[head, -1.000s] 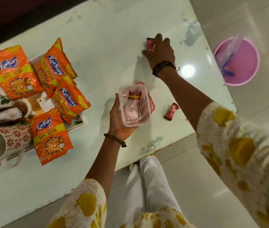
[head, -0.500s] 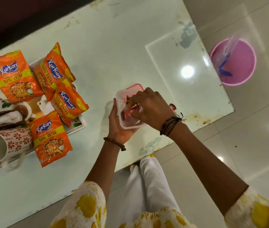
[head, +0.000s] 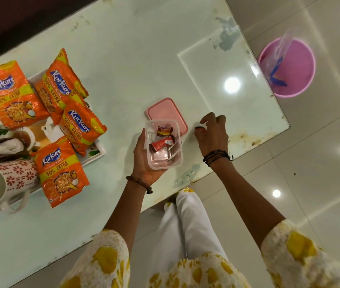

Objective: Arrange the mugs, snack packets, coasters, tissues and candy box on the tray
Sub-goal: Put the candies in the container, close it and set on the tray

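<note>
My left hand (head: 144, 161) holds the clear candy box (head: 165, 145) just above the table, with two red wrapped candies (head: 162, 142) inside. Its pink lid (head: 166, 112) lies flat on the table right behind it. My right hand (head: 212, 135) is down on the table to the right of the box, fingertips pinched on a small wrapped candy (head: 199, 127) that is mostly hidden. At the left, the white tray (head: 94, 157) carries several orange snack packets (head: 9, 94), a red-patterned mug (head: 17, 177) lying on its side and folded tissues (head: 1, 149).
The glass table's front edge (head: 206, 175) runs diagonally just below my hands, and its right corner is near my right hand. A pink bucket (head: 295, 67) stands on the floor beyond the right edge. My legs are below the table edge.
My right hand took a candy from the far side of the table and dropped it in the box. It has since moved right, down onto the candy lying beside the box.
</note>
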### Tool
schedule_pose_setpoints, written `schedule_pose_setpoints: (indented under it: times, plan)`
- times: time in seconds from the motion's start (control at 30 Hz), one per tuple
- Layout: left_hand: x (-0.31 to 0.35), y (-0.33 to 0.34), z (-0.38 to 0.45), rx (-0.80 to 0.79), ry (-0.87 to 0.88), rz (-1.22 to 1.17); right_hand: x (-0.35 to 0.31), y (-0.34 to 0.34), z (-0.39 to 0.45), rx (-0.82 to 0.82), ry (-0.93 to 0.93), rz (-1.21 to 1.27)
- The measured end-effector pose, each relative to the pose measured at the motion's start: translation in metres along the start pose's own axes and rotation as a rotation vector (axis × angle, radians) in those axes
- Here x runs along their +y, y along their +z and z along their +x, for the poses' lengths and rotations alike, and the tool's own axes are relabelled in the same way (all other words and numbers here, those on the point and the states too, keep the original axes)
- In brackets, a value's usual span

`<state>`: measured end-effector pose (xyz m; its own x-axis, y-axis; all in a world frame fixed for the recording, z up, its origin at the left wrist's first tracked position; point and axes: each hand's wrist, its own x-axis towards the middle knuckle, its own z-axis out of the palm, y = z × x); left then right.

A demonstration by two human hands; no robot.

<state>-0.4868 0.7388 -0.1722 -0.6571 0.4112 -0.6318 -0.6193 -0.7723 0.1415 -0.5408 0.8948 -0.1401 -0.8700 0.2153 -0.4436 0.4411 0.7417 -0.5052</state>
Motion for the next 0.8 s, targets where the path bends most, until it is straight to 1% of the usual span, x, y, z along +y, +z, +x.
schedule_pose_setpoints:
  times: [0.07,0.13,0.2,0.27,0.33,0.4,0.47,0.5,0.57,0.6,0.67,0.7,0.73,0.8]
  plan:
    - [-0.001,-0.005,-0.002,0.041,-0.002,0.002,-0.015,-0.006,-0.01,0.058,-0.103,0.132]
    - [-0.001,-0.007,-0.005,0.082,-0.017,-0.015,-0.034,-0.015,-0.023,0.043,-0.279,0.241]
    - [-0.002,-0.007,-0.009,0.127,-0.018,0.002,-0.052,-0.021,-0.04,-0.098,-0.453,0.248]
    - [-0.002,-0.005,-0.012,0.139,0.027,0.047,-0.062,-0.017,-0.058,-0.292,-0.565,0.127]
    - [-0.002,-0.005,-0.014,0.169,0.074,0.028,-0.066,-0.01,-0.07,-0.445,-0.626,-0.009]
    - [-0.001,-0.013,-0.018,0.251,0.099,0.018,-0.067,-0.005,-0.076,-0.53,-0.624,-0.048]
    - [0.003,-0.011,-0.025,0.192,0.07,-0.001,-0.069,-0.006,-0.077,-0.507,-0.583,0.026]
    - [0.004,-0.013,-0.028,0.153,0.057,-0.012,-0.07,-0.008,-0.077,-0.453,-0.548,0.1]
    - [0.007,-0.018,-0.035,0.115,0.041,-0.042,-0.072,-0.011,-0.072,-0.278,-0.492,0.227]
    - [0.008,-0.02,-0.04,0.097,0.04,-0.055,-0.072,-0.011,-0.067,-0.186,-0.466,0.241]
    - [0.009,-0.023,-0.05,0.062,0.054,-0.091,-0.071,-0.007,-0.049,-0.064,-0.405,0.2]
    - [0.009,-0.025,-0.055,0.057,0.067,-0.102,-0.07,-0.002,-0.038,-0.048,-0.372,0.157]
    - [0.009,-0.028,-0.06,0.054,0.077,-0.101,-0.069,0.005,-0.028,-0.055,-0.336,0.083]
    - [0.007,-0.032,-0.067,0.047,0.076,-0.11,-0.067,0.02,-0.01,-0.106,-0.257,-0.143]
